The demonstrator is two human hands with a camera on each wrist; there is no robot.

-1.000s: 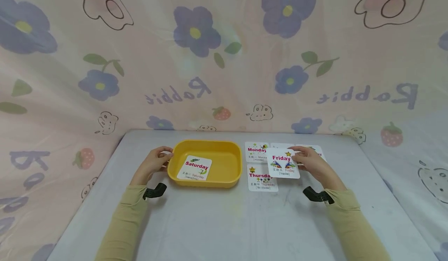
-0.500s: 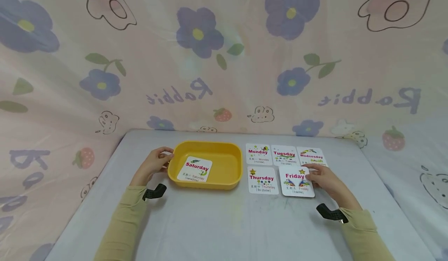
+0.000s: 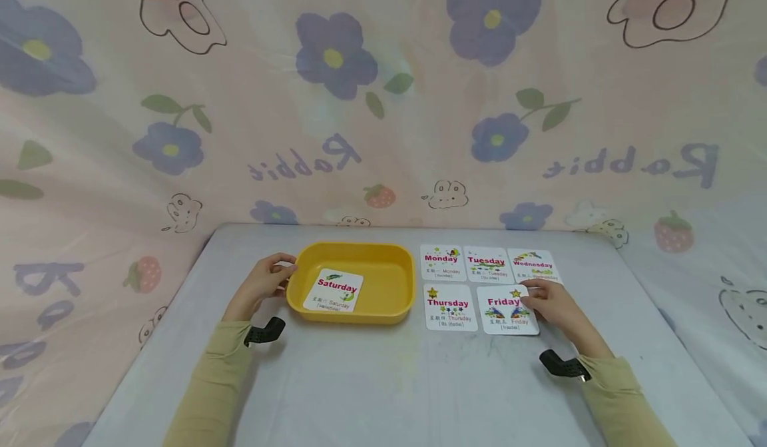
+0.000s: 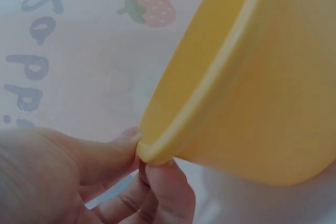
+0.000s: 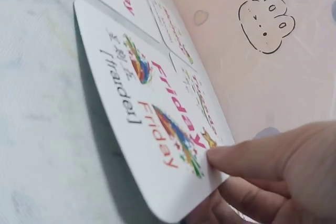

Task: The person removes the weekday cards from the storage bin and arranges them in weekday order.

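My left hand pinches the left rim of a yellow plastic tray, thumb above and fingers below the lip in the left wrist view. A white "Saturday" card lies in the tray, face up. At the right, my right hand holds the "Friday" card by its upper right corner. The right wrist view shows the thumb on the card's face, fingers underneath, and a shadow along its lower edge. Just left of it lies the "Thursday" card.
Behind these, the "Monday" card, "Tuesday" card and "Wednesday" card form a back row, the last partly covered by my right hand. All lie on a white-covered table. A patterned curtain rises behind it.
My right hand has brought the "Friday" card right and toward me, from over the other cards to beside "Thursday", uncovering the back row. The left hand stays on the tray's rim.
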